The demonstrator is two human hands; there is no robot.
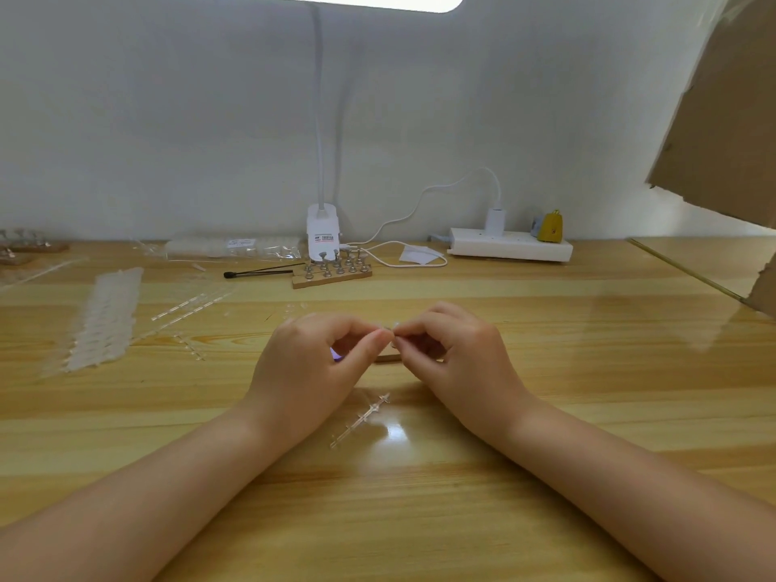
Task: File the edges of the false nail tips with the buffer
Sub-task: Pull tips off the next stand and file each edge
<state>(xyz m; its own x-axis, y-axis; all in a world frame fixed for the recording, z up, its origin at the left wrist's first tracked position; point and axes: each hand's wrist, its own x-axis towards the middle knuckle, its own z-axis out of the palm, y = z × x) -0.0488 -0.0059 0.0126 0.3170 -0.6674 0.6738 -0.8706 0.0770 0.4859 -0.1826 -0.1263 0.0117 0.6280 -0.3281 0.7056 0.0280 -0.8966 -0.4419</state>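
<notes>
Both forearms come in from the near edge of the tabletop (420,518) and meet at the middle, so use the empty clear sprue strip (360,420) lying between the wrists as the landmark. Just beyond that strip the left hand (306,363) and right hand (457,354) are fingertip to fingertip. Each grip is closed in a pinch: thumb and forefinger of both hands are curled together on something tiny at the meeting point, which I think is a clear nail tip (390,329), though it's too small and see-through to be sure. A tan sliver pokes out under the right hand's fingers, beyond the strip, probably the buffer (388,358), lying roughly left-right.

So the thing that matters: the tip sits dead between the two grips, no nearer one hand than the other, and the buffer runs crosswise right below it. My guess is the next stroke needs the tip's edge turned down onto that buffer.

Far beyond the strip: a wooden stand with little metal holders (334,268), a white lamp base (322,233) and a power strip (510,245). Off to the strip's left, sheets of unfiled tips (105,317) wait their turn
</notes>
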